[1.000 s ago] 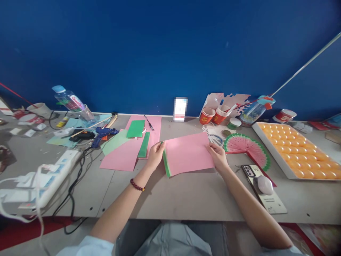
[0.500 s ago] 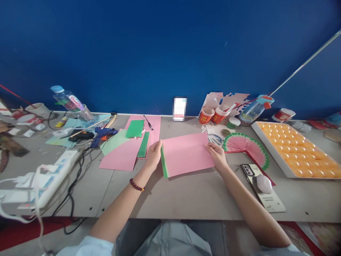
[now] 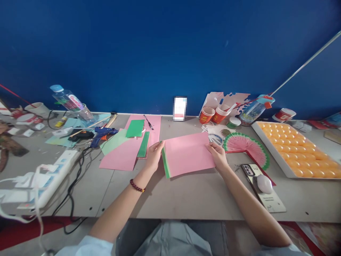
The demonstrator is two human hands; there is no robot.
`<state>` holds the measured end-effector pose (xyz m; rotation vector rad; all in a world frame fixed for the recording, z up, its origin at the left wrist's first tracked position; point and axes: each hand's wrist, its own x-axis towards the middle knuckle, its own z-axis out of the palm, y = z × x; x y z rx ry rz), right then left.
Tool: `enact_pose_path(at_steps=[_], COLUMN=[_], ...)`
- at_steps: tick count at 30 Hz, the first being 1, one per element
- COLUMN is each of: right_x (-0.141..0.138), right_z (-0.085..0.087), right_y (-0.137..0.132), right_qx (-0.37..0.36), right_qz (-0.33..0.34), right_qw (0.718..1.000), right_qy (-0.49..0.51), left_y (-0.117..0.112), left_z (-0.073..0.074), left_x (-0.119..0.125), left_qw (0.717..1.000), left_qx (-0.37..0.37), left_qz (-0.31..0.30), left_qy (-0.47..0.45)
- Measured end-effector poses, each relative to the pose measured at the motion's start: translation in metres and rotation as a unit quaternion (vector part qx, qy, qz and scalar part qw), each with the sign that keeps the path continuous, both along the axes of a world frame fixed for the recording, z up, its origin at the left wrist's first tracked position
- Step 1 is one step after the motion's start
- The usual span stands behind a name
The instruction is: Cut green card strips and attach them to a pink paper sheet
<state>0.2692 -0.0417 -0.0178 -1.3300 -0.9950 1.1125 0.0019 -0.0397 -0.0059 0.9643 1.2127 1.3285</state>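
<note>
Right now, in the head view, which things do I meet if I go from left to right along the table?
White power strip → blue glue gun → left hand → pink sheet → right hand → watermelon paper fan → tray of orange balls.

Desk [image 3: 186,199] cluttered. Right side: tray [image 3: 268,147] filled with orange balls; a watermelon-pattern paper fan [image 3: 246,145] just left of it; a phone [image 3: 249,170] near the fan's handle. Far centre-right: stacked red paper cups [image 3: 213,115]. Left side: white power strip [image 3: 57,167] with cables, blue glue gun [image 3: 102,134], tilted water bottle [image 3: 70,102]. Folded green card [image 3: 135,128] lies on a spare pink paper [image 3: 125,156].
</note>
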Motion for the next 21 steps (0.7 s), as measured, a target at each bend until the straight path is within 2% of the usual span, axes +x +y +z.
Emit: enact_pose_path(at_steps=[8,13,17,19,21], right_x=[-0.003,-0.005,-0.007,-0.008,-0.009], right_z=[0.006,0.004,0.0,-0.001,0.0], right_y=[-0.002,-0.004,-0.005,-0.005,-0.005], right_qx=[0.012,0.064,0.115,0.109,0.091], right_qz=[0.005,-0.02,-0.067,-0.066,-0.061], right_qw=[1.0,0.996,0.99,0.992,0.994], right_qy=[-0.002,-0.056,-0.036,-0.006,0.02], left_y=[-0.001,-0.004,-0.007,-0.007,-0.006], left_z=[0.002,0.006,0.014,0.014,0.011], left_x=[0.004,0.002,0.003,0.005,0.007], left_qw=[0.996,0.993,0.991,0.987,0.987], left_qx=[0.059,0.079,0.113,0.136,0.14], left_qz=[0.025,0.041,-0.014,-0.039,-0.037], left_qy=[0.054,0.083,0.072,0.069,0.067])
